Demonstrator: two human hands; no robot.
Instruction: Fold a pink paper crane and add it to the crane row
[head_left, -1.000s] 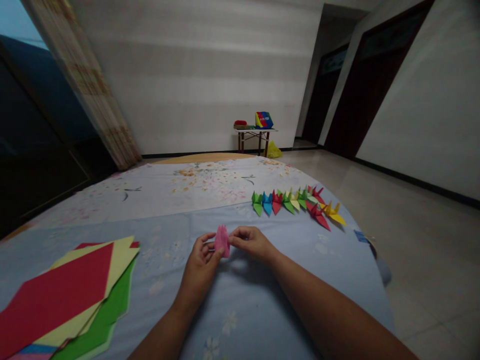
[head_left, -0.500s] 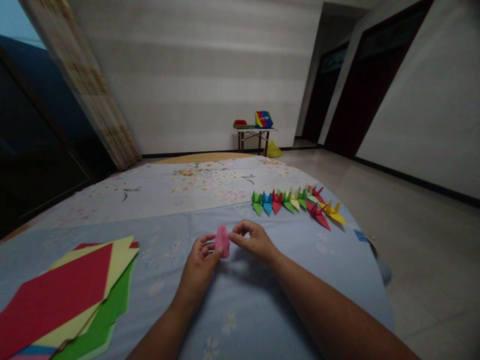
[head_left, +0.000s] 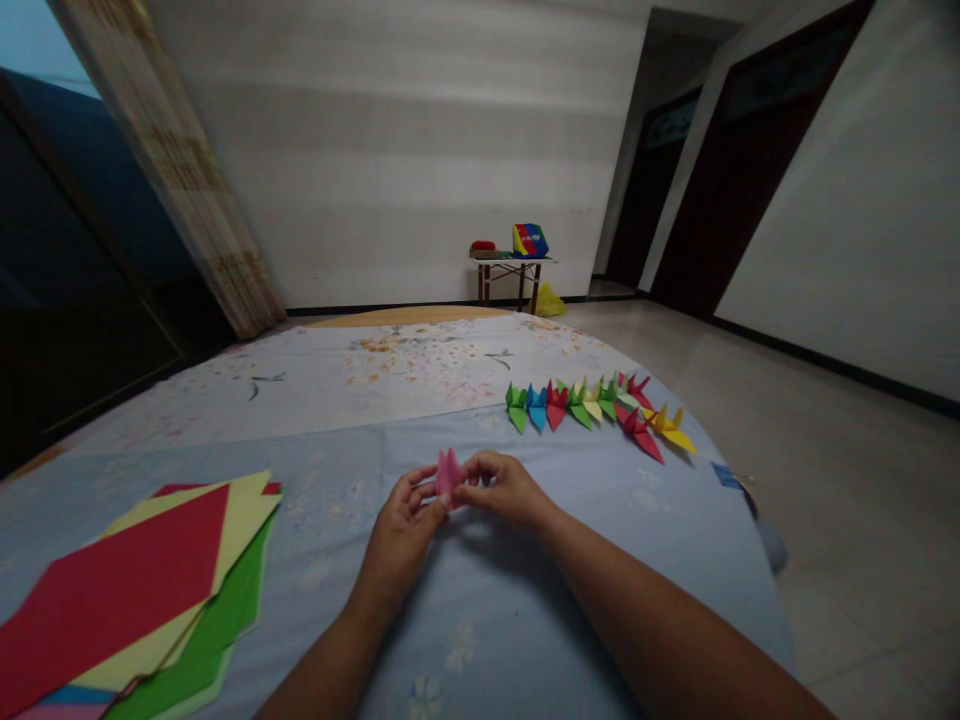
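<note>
A small folded piece of pink paper (head_left: 448, 472) is held upright over the middle of the table, its pointed tips facing up. My left hand (head_left: 409, 510) is closed on its left side, thumb at the lower front. On the other side, my right hand (head_left: 504, 488) pinches the right edge of the same paper between thumb and fingers. Parts of the paper are hidden behind my fingertips. Beyond my right hand stand several folded paper cranes in a row, among them a blue crane (head_left: 536, 408) and a yellow crane (head_left: 671, 430).
A stack of coloured paper sheets (head_left: 135, 580), red on top, lies at the left. The round table has a blue flowered cloth (head_left: 315, 620). Against the far wall, a small table (head_left: 502, 262) carries a colourful box (head_left: 530, 240); a yellow bag (head_left: 549, 300) sits beside it.
My right hand has moved slightly left, and its fingers now close on the pink paper's right edge. The paper looks narrower, turned or pressed together. My left hand keeps its hold.
</note>
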